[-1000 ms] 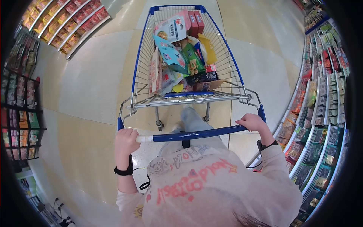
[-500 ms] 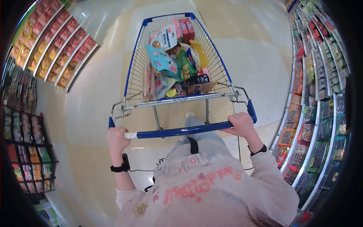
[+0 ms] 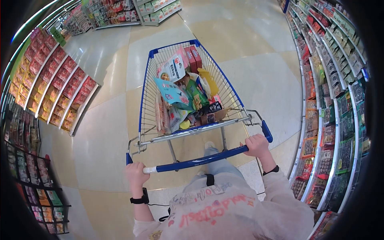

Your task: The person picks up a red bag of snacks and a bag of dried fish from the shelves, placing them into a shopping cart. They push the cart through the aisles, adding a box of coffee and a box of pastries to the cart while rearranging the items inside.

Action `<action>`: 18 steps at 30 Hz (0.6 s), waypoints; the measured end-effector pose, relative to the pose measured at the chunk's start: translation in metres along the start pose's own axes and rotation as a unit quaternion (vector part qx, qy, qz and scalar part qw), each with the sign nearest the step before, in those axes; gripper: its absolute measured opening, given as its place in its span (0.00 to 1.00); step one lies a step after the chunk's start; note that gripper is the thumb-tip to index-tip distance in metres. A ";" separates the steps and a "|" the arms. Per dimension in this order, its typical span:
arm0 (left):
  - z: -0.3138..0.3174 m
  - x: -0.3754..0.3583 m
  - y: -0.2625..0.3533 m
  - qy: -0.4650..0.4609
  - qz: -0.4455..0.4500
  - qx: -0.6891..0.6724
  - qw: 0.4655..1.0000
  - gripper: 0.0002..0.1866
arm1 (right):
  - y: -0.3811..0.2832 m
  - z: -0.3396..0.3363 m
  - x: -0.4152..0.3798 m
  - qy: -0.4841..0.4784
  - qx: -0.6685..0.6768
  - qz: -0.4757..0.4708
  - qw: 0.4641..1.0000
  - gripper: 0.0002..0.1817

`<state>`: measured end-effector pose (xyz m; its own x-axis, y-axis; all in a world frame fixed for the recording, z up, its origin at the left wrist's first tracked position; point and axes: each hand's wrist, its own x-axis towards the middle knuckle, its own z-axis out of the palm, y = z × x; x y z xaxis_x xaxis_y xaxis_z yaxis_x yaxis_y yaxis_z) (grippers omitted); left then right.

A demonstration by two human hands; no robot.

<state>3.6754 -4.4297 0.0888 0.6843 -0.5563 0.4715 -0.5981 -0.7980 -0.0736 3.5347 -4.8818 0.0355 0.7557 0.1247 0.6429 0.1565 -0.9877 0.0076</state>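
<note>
A metal shopping cart (image 3: 142,116) with blue trim stands in front of me. Its blue handle (image 3: 200,161) crosses just ahead of my body. My left hand (image 3: 136,174) is wrapped round the handle's left end, beside a white section. Near the right end, my right hand (image 3: 257,145) grips the same bar. Inside the basket are a light blue pouch (image 3: 173,93), a white and pink pouch (image 3: 175,69), a green packet (image 3: 196,96), red boxes (image 3: 193,58) and a yellow packet (image 3: 209,81). Other packages lie partly hidden beneath them.
Long shelves (image 3: 328,132) of packaged snacks line the right side. A slanted display rack (image 3: 56,84) of red and yellow packets stands at left, with a dark rack (image 3: 40,188) nearer me. More shelves (image 3: 120,14) stand ahead across the tiled floor (image 3: 104,140).
The left display rack has drawn nearer in view, and shelves ahead have come into sight. Cart and hands appear lower in the picture. Both hands keep their hold on the handle.
</note>
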 end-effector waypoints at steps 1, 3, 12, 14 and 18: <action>0.003 -0.001 -0.002 0.010 0.006 0.002 1.000 0.08 | -0.002 0.000 -0.001 0.006 -0.004 0.000 1.000 0.17; 0.011 -0.005 -0.007 0.025 0.014 0.005 1.000 0.08 | -0.007 0.005 -0.005 0.011 -0.013 0.000 1.000 0.17; 0.044 -0.032 -0.025 0.043 0.011 -0.016 0.999 0.07 | -0.034 0.039 -0.033 0.034 -0.039 -0.003 0.999 0.18; 0.050 -0.035 -0.028 0.048 0.022 -0.007 0.999 0.07 | -0.040 0.045 -0.036 0.046 -0.044 -0.004 0.998 0.20; 0.062 -0.048 -0.032 0.046 0.024 -0.018 0.999 0.07 | -0.046 0.057 -0.047 0.070 -0.055 -0.015 0.996 0.20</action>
<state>3.6876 -4.3922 0.0139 0.6150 -0.5683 0.5466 -0.6448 -0.7615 -0.0662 3.5285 -4.8365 -0.0389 0.6543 0.1469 0.7418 0.1016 -0.9891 0.1063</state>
